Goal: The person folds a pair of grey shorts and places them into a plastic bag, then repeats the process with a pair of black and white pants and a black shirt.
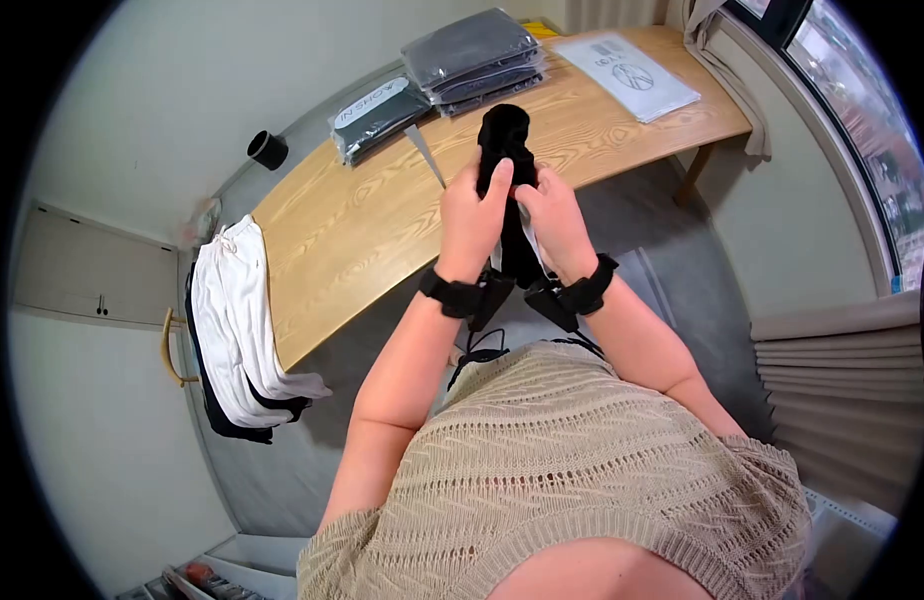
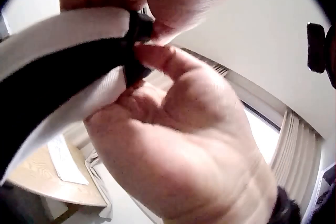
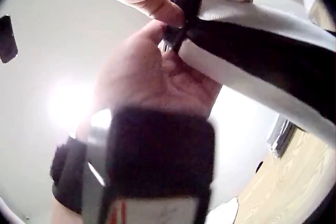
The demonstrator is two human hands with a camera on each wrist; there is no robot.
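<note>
Fabric, chiefly black: in the head view, it was held out before the person, its bunched upper part seen against the wooden table and a length hanging below the grip. The left hand and right hand stood close together, fingers curled about the cloth and thumbs brought inward; neither was spread, and both had hold of it. From its soft folds I judged it light and limp, in no danger of breaking but apt to sag wherever unsupported. In the left wrist view, white bands flanked a black middle panel and ran up to a dark gathered edge, where the right hand's thumb pressed in beneath the left hand; I could not tell how the hidden fingertips lay. In the right wrist view, the same edge was pinched between the two hands, thumbs nearly meeting, while the banded length stretched away fairly smooth. That edge, seemingly thicker than the panel, offered the surest purchase, in my judgement; the loose length would probably have folded or slid under a single finger.
</note>
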